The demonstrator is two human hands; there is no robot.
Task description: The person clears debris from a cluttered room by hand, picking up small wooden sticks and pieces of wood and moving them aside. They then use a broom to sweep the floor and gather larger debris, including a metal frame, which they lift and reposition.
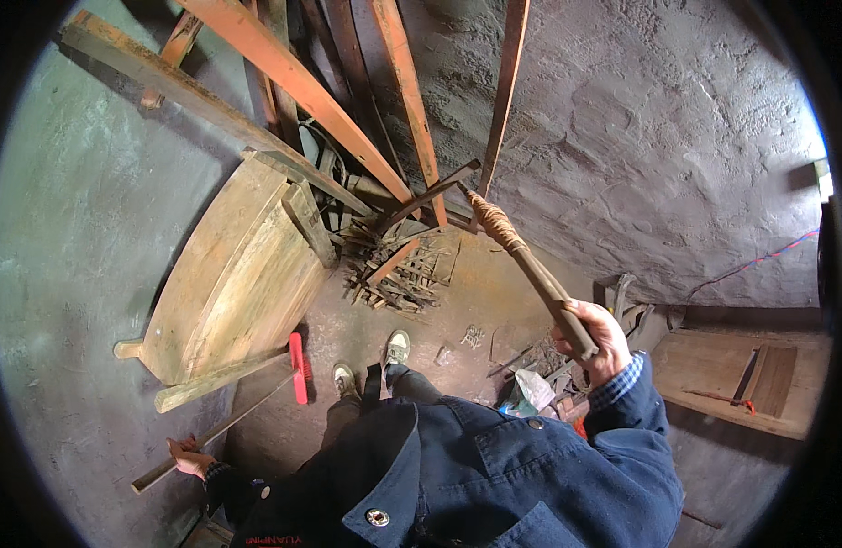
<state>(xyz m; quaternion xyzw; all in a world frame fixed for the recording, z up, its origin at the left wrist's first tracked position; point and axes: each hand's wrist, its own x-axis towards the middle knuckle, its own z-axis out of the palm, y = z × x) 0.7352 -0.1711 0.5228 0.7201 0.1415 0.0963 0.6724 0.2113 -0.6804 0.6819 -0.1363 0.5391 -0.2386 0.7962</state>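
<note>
My left hand (191,457) grips the wooden handle (239,414) of a broom near its upper end. The broom's red head (298,368) is low by the floor, bristles facing right. My right hand (599,339) is closed around a wooden shaft (541,277) that looks like two lengths laid together. Cord (496,220) binds the shaft towards its far end, which points up to the dark wooden bar (431,196). I cannot tell whether shaft and bar are joined.
A round wooden board with battens (236,274) leans on the left wall. Orange-painted timbers (318,103) stand in the corner behind a pile of wood scraps (400,274). Plastic bags (532,390) and debris lie right of my feet, near a low wooden cabinet (729,373).
</note>
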